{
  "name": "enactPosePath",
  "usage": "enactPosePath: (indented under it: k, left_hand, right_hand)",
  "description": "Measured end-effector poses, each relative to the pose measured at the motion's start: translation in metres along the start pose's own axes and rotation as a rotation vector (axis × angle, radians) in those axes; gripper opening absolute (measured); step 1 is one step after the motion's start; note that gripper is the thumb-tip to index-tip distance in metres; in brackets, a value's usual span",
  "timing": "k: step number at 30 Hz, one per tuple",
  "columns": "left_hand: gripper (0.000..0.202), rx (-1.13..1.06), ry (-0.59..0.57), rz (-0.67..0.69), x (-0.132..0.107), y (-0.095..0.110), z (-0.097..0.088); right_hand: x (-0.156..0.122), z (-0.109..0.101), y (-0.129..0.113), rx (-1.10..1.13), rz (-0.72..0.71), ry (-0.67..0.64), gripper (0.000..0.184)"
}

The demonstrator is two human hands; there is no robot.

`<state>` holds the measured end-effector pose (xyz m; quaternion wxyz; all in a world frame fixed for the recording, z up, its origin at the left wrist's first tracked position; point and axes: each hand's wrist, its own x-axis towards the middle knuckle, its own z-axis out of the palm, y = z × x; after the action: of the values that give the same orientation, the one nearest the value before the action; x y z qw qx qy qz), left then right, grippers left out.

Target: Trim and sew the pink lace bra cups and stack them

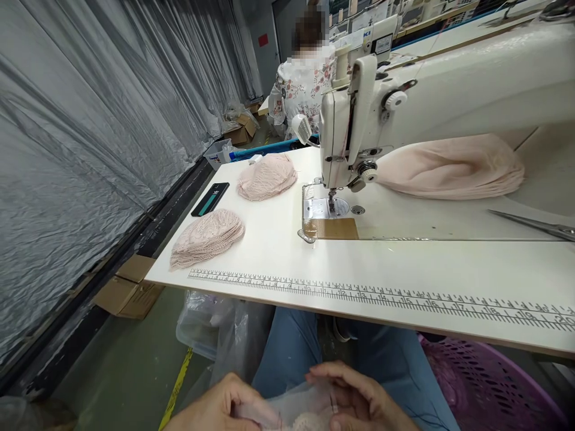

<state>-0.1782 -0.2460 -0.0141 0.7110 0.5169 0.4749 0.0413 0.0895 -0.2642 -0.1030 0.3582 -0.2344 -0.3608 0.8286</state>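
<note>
Both my hands are low in my lap at the bottom edge of the view. My left hand (pixel 215 406) and my right hand (pixel 359 398) have their fingers curled and pinched on a thin clear plastic bag (pixel 299 404). A bit of pale pink knitted fabric (pixel 309 422) shows inside the bag between them. My blue trouser legs (pixel 291 347) are beneath. On the white table (pixel 404 269) above stands a white sewing machine (pixel 354 131).
Two stacks of pink knitted pieces (pixel 207 236) (pixel 267 176) and a black phone (pixel 210 199) lie on the table's left. Folded pink fabric (pixel 453 167) sits under the machine arm, scissors (pixel 539 226) at right. A purple basket (pixel 489 383) is under the table. Another person (pixel 300 84) works behind.
</note>
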Motion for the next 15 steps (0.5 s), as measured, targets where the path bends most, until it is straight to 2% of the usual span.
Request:
enactPosePath:
  k: [2,6,10,15]
  left_hand:
    - [0.052,0.012,0.008,0.005,-0.001,0.0,0.0]
    - [0.047,0.051,-0.011,0.031,-0.004,0.005,-0.002]
    - [0.055,0.114,-0.021,0.066,-0.005,0.011,-0.006]
    - [0.06,0.18,-0.023,0.086,-0.005,0.016,-0.012]
  right_hand:
    - [0.001,0.001,0.0,-0.026,0.003,-0.015,0.043]
    - [0.007,0.005,-0.005,-0.105,0.013,-0.014,0.034]
    - [0.015,0.01,-0.007,-0.2,0.032,0.027,0.025]
    - [0.018,0.015,-0.012,-0.333,0.044,0.038,0.022]
